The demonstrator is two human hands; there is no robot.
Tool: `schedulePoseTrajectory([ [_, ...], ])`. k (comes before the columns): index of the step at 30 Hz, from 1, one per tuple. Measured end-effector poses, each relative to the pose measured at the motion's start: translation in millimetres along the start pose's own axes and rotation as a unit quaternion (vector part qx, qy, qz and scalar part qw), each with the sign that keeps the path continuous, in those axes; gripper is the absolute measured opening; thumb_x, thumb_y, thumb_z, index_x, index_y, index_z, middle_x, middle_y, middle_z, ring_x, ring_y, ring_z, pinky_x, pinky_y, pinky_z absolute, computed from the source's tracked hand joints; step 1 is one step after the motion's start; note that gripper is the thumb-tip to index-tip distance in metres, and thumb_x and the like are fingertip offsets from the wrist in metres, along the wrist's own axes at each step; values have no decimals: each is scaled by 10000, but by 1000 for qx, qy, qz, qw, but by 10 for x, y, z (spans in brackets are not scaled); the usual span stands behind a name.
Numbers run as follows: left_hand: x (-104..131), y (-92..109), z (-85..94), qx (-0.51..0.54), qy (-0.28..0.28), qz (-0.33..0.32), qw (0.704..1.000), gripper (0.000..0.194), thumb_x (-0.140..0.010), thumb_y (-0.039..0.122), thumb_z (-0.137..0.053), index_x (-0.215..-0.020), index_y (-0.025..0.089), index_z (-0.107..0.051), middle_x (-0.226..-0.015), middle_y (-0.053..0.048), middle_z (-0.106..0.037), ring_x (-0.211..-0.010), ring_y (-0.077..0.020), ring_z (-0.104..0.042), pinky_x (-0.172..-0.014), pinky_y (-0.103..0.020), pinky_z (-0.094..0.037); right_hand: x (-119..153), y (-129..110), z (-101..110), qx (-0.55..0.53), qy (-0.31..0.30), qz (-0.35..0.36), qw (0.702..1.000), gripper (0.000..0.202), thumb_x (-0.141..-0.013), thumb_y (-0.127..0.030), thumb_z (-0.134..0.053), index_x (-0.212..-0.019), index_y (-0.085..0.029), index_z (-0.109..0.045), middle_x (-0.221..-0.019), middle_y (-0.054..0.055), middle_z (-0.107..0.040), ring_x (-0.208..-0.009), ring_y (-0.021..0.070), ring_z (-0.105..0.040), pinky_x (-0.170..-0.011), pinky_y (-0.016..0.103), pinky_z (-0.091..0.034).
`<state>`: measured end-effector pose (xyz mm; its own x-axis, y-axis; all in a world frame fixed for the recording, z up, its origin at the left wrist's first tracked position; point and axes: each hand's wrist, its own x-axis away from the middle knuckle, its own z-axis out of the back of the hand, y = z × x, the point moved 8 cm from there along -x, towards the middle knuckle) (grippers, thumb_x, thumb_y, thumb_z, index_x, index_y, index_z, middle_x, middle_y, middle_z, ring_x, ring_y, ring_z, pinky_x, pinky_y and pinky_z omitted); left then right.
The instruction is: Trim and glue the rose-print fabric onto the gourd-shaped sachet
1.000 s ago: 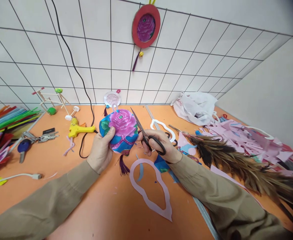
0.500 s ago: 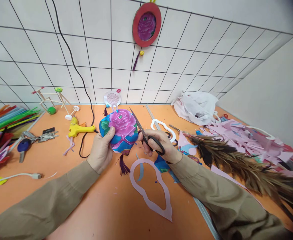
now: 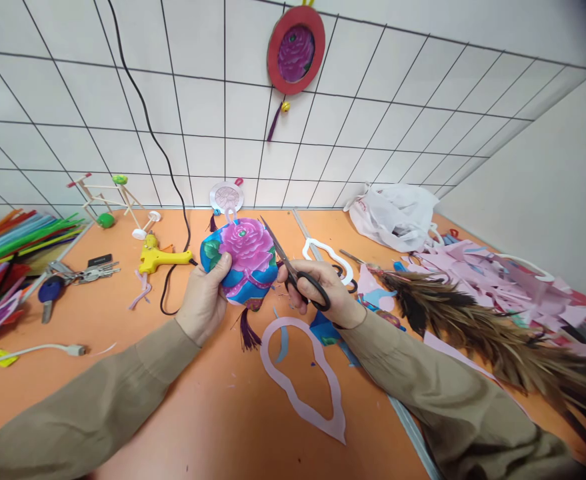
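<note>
My left hand (image 3: 205, 297) grips a blue fabric ornament (image 3: 247, 250) with a large pink flower on its front, the thumb pressing on its face. A pale loop sticks up from the ornament's top, and a dark purple tassel (image 3: 249, 331) hangs below it. In my right hand (image 3: 330, 290) are black-handled scissors (image 3: 309, 283), blades pointing up and left beside the ornament's right edge. Whether the blades touch the fabric I cannot tell. Below the hands a pink wavy-edged frame cutout (image 3: 317, 407) lies flat on the orange table (image 3: 213, 413).
A yellow glue gun (image 3: 163, 257), keys (image 3: 53, 290) and a white cable (image 3: 37, 347) lie on the left. To the right are a feather bundle (image 3: 467, 313), pink scraps (image 3: 503, 273) and a white plastic bag (image 3: 393, 213). A red-rimmed round ornament (image 3: 297, 50) hangs on the wall.
The whole view has shifted very slightly. Both hands, the ornament and the scissors keep nearly the same positions relative to each other.
</note>
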<state>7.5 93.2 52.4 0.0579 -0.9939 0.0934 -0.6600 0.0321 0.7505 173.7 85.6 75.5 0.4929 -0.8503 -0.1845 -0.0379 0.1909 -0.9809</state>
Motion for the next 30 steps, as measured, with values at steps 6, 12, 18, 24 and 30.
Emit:
schedulePoseTrajectory([
  [6,-9,12,1,-4,-4,-2,1000,290,-679,257,-851,-912,140,-725,-883,-94,-779,-991,-315,-717,-886,-431,-591,2,10,2,-2,1,-2,1000,487,-792,-600,-651,-911,-128,-631,-542,-24,-581,-389,78,-502,-395,189,-390],
  [12,-32,14,23,-3,2,-8,1000,312,-652,263,-870,-907,150,-729,-881,-72,-783,-953,-293,-728,-880,-413,-596,2,33,12,-1,0,-3,1000,476,-787,-592,-658,-910,-133,-635,-539,-25,-584,-385,80,-506,-401,193,-405],
  [18,-72,34,19,-16,-15,-9,1000,333,-624,280,-886,-885,141,-732,-856,-84,-785,-914,-290,-737,-872,-405,-595,1,46,15,-7,1,-5,1000,482,-776,-593,-673,-904,-130,-632,-524,-37,-570,-374,73,-496,-401,187,-393],
  [24,-124,63,51,-18,-18,-15,1000,311,-626,275,-886,-861,142,-732,-912,-92,-787,-883,-282,-743,-853,-398,-604,6,24,19,-3,1,2,1000,462,-789,-575,-669,-906,-130,-626,-511,-42,-555,-372,72,-486,-393,188,-385],
  [30,-187,137,49,-45,-35,-19,998,345,-593,287,-904,-867,138,-756,-823,-67,-787,-703,-210,-735,-757,-330,-624,13,19,32,-2,8,-11,1000,489,-770,-595,-679,-916,-131,-628,-513,-43,-554,-380,73,-486,-390,188,-375],
])
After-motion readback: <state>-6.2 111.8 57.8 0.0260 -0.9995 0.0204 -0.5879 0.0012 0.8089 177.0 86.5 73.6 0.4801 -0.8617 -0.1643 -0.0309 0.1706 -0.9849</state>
